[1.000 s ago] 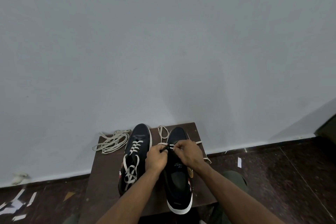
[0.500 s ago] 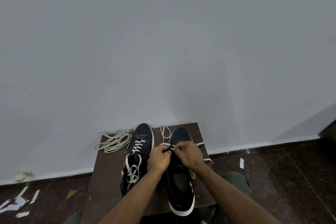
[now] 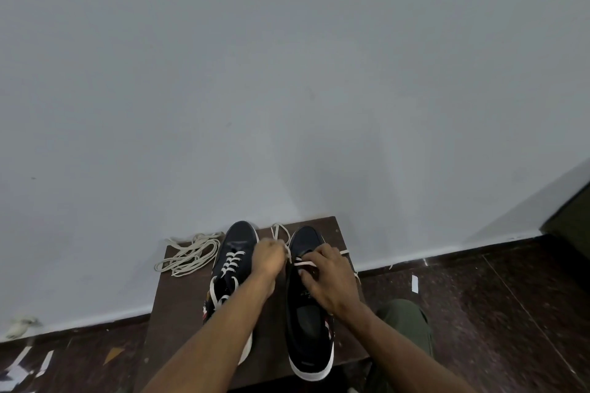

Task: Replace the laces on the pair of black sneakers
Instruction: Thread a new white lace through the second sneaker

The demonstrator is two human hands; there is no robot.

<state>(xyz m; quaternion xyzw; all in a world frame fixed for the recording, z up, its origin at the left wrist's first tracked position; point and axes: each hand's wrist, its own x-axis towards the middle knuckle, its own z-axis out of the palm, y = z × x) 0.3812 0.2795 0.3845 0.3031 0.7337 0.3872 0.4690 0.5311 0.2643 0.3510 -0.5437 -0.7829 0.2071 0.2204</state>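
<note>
Two black sneakers with white soles stand side by side on a small dark brown table (image 3: 178,313). The left sneaker (image 3: 238,241) is laced with a white lace. The right sneaker (image 3: 306,329) has one white lace (image 3: 303,263) crossing its lowest eyelets, with loose ends trailing past the toe. My left hand (image 3: 267,257) pinches a strand of that lace and holds it out to the left of the shoe. My right hand (image 3: 329,277) rests over the right sneaker's eyelet area, fingers curled on the shoe's upper near the lace.
A loose pile of off-white laces (image 3: 188,254) lies at the table's back left corner, against the grey wall. Paper scraps (image 3: 19,367) litter the dark floor at the left, and one white scrap (image 3: 414,283) lies at the right. My knee in green trousers (image 3: 402,319) is beside the table.
My left hand has drawn away to the left with a strand of lace, and my hands have parted. One lace bar now shows across the right sneaker's eyelets.
</note>
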